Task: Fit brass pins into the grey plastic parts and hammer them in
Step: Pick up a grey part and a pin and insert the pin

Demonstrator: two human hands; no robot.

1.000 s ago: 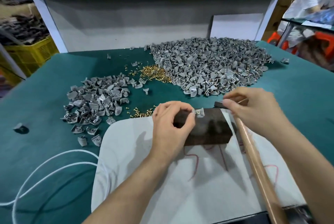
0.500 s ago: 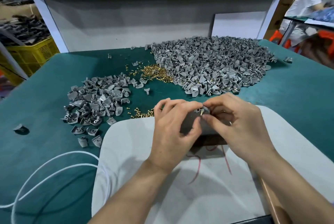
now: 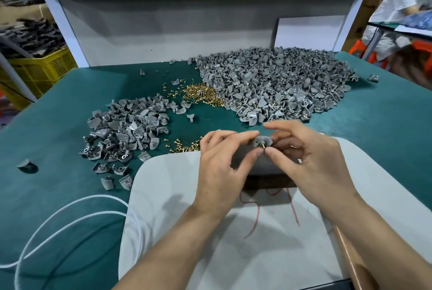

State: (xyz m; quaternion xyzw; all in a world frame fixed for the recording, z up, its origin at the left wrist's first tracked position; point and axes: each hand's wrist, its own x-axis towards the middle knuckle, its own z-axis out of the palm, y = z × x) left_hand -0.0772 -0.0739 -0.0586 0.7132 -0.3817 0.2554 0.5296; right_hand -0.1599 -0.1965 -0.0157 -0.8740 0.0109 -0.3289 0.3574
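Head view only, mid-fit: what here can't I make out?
- Head view: how deep the brass pin sits in the grey plastic part; it is too small, and the grips of the left hand and right hand crowd it.
- Dark block: mostly under both hands.
- Wooden handle: covered by the right forearm, cut off at the bottom edge.

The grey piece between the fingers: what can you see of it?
The grey plastic part is small, matt and fan-shaped, held above the white board, near its far edge. A brass pin sticks out of it towards the camera. The left hand pinches its left side; the right hand pinches its right, thumb beside the pin.
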